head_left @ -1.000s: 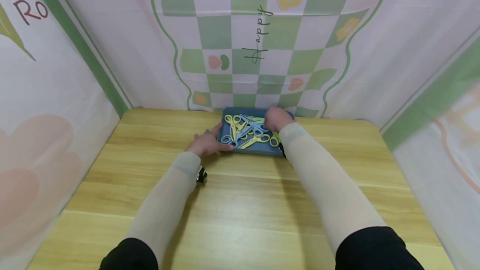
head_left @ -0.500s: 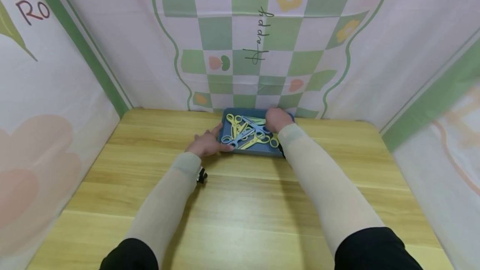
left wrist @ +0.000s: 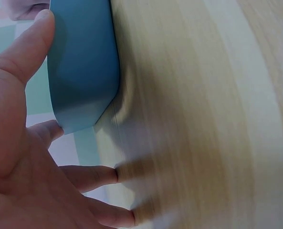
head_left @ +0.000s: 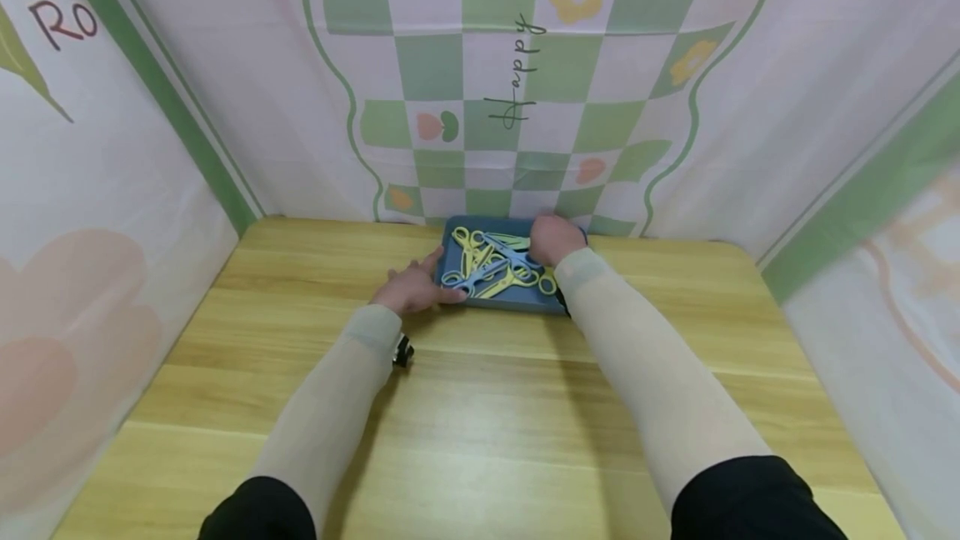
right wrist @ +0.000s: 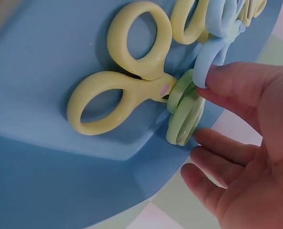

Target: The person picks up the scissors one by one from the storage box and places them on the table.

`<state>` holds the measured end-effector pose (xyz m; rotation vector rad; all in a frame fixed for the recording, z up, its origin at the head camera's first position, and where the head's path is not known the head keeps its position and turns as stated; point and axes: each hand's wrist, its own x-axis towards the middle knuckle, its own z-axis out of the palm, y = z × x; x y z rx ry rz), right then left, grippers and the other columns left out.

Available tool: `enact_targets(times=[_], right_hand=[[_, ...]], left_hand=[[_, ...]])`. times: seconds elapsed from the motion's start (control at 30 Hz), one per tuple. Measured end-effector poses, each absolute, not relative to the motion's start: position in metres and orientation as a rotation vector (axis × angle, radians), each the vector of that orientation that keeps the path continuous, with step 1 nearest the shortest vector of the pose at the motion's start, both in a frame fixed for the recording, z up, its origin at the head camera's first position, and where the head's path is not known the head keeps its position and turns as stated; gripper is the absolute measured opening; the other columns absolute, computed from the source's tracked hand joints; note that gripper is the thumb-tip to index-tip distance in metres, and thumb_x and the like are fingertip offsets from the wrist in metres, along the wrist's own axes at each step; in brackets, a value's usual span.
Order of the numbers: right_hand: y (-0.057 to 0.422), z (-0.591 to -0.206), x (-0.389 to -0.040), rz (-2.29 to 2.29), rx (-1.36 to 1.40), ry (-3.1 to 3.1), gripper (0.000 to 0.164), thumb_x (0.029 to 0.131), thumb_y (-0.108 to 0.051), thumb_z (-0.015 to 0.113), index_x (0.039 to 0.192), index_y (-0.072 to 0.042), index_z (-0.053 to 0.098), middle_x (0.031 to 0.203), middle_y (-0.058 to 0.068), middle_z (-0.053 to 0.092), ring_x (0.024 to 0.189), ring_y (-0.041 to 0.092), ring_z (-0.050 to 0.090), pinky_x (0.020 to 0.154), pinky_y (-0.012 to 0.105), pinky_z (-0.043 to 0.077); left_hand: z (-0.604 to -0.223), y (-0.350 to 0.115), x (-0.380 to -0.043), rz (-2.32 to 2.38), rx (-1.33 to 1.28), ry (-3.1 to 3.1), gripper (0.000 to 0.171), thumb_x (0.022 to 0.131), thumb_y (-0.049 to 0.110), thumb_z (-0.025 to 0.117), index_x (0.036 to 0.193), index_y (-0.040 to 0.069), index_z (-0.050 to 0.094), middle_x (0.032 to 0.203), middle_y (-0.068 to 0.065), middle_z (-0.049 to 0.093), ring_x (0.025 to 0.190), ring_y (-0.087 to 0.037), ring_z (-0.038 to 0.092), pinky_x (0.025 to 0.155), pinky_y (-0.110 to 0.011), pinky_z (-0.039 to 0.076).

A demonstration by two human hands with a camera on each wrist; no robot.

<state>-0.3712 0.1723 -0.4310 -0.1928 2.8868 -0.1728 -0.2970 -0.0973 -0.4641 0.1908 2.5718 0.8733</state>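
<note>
A blue tray (head_left: 517,305) stands at the far edge of the table, with several yellow, light blue and pale green scissors jumbled in it. My left hand (head_left: 414,286) is at its near left corner, thumb at the front rim and index fingertip at the side wall, the other fingers spread. My right hand (head_left: 553,239) reaches into the right back part. In the right wrist view, thumb and index finger pinch a handle loop of the light blue scissors (right wrist: 209,59). Pale green scissors (right wrist: 185,117) lie right against those fingertips, and yellow scissors (right wrist: 127,86) lie beside them.
The wooden table (head_left: 487,423) runs toward me under both forearms. A checkered, printed curtain (head_left: 491,165) hangs right behind the tray, and more printed cloth (head_left: 112,298) flanks the left side.
Over the past second several scissors have shifted slightly inside the tray. Both hands keep nearly the same places.
</note>
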Motion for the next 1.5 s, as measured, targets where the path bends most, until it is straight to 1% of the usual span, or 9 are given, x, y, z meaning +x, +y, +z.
enact_targets(times=[0.27,0.4,0.57,0.67,0.8,1.07,1.27,1.4,1.5], right_hand=[[0.17,-0.428,-0.368,-0.107,-0.218,2.924,0.018,0.093,-0.015,0.061,0.103,-0.002,0.069,0.12,0.017,0.058,0.097,0.029,0.059,0.082,0.045,0.051],[0.169,-0.428,-0.367,-0.082,-0.234,2.94,0.02,0.093,-0.013,0.06,0.105,-0.001,0.07,0.129,0.02,0.053,0.109,0.033,0.055,0.088,0.047,0.049],[0.17,-0.428,-0.365,-0.058,-0.243,2.959,0.022,0.094,-0.012,0.057,0.105,0.0,0.071,0.139,0.022,0.047,0.128,0.038,0.04,0.106,0.055,0.033],[0.169,-0.426,-0.364,-0.057,-0.242,2.968,0.02,0.095,-0.012,0.056,0.103,-0.001,0.071,0.143,0.023,0.044,0.134,0.04,0.032,0.108,0.061,0.024],[0.17,-0.425,-0.363,-0.09,-0.233,2.967,0.018,0.095,-0.011,0.055,0.092,-0.005,0.071,0.147,0.021,0.043,0.14,0.04,0.024,0.106,0.063,0.021],[0.179,-0.43,-0.364,-0.163,-0.248,2.98,0.021,0.092,-0.012,0.056,0.075,-0.007,0.068,0.145,0.02,0.046,0.141,0.037,0.023,0.106,0.069,0.015],[0.188,-0.431,-0.366,-0.161,-0.25,2.996,0.02,0.089,-0.011,0.055,0.074,-0.006,0.067,0.142,0.019,0.048,0.14,0.037,0.024,0.103,0.068,0.02],[0.195,-0.431,-0.365,-0.171,-0.238,2.999,0.018,0.086,-0.009,0.055,0.072,-0.005,0.065,0.131,0.018,0.055,0.137,0.037,0.028,0.1,0.066,0.023],[0.199,-0.431,-0.363,-0.174,-0.229,2.994,0.021,0.088,-0.013,0.057,0.069,-0.005,0.063,0.126,0.017,0.058,0.137,0.037,0.028,0.1,0.066,0.024]], left_hand=[[-0.465,-0.098,-0.298,0.863,0.202,2.586,0.107,0.083,0.063,0.071,0.162,0.03,0.006,0.163,-0.017,0.012,0.148,-0.041,0.0,0.113,-0.062,-0.007],[-0.465,-0.098,-0.298,0.856,0.193,2.581,0.108,0.082,0.065,0.07,0.162,0.032,0.005,0.164,-0.015,0.01,0.148,-0.041,-0.001,0.113,-0.062,-0.006],[-0.466,-0.097,-0.299,0.858,0.191,2.582,0.109,0.082,0.065,0.07,0.162,0.032,0.005,0.164,-0.015,0.01,0.148,-0.04,-0.001,0.113,-0.061,-0.007],[-0.466,-0.097,-0.3,0.862,0.201,2.587,0.109,0.081,0.065,0.071,0.162,0.03,0.006,0.164,-0.015,0.011,0.148,-0.04,0.0,0.113,-0.06,-0.007],[-0.466,-0.097,-0.3,0.862,0.202,2.587,0.109,0.081,0.065,0.071,0.162,0.03,0.006,0.164,-0.015,0.01,0.148,-0.04,-0.001,0.113,-0.06,-0.007],[-0.466,-0.097,-0.298,0.872,0.18,2.572,0.109,0.082,0.063,0.072,0.162,0.031,0.005,0.164,-0.015,0.011,0.148,-0.039,-0.001,0.113,-0.059,-0.008],[-0.466,-0.097,-0.298,0.883,0.164,2.561,0.109,0.081,0.064,0.072,0.161,0.033,0.005,0.164,-0.015,0.008,0.147,-0.041,-0.004,0.112,-0.062,-0.008],[-0.466,-0.097,-0.298,0.886,0.164,2.564,0.109,0.081,0.063,0.072,0.161,0.033,0.005,0.164,-0.016,0.009,0.147,-0.044,-0.004,0.111,-0.064,-0.007],[-0.466,-0.097,-0.297,0.892,0.166,2.565,0.109,0.081,0.063,0.072,0.162,0.032,0.006,0.163,-0.017,0.009,0.147,-0.045,-0.003,0.111,-0.065,-0.007]])
